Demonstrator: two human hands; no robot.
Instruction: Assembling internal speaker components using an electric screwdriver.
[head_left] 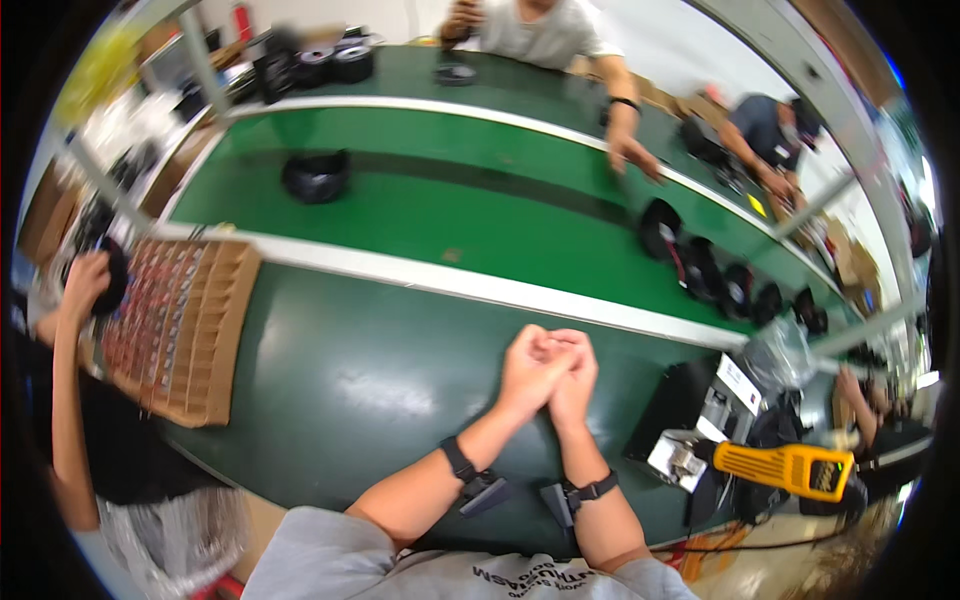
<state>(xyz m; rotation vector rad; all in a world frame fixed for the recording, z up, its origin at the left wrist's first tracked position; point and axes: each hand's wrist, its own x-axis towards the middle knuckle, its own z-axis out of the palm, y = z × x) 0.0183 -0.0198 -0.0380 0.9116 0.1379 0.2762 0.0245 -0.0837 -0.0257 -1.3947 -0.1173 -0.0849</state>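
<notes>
My left hand (pixel 525 375) and my right hand (pixel 573 385) are clasped together over the dark green worktable (pixel 340 370), fingers closed against each other. No object shows in either hand. Black straps go round both wrists, with dark flat pieces hanging from them. To the right of my hands stands a dark device with a metal fixture (pixel 680 460). A yellow tool (pixel 785 468) with a dark display lies across at its side.
Beyond the white rail runs a green conveyor belt (pixel 420 220) carrying a black rounded part (pixel 316 177) and several more at right. A divided cardboard tray (pixel 215 330) sits at left by a neighbour's arm (pixel 68 400). Across the belt, a person (pixel 550 35) reaches over it.
</notes>
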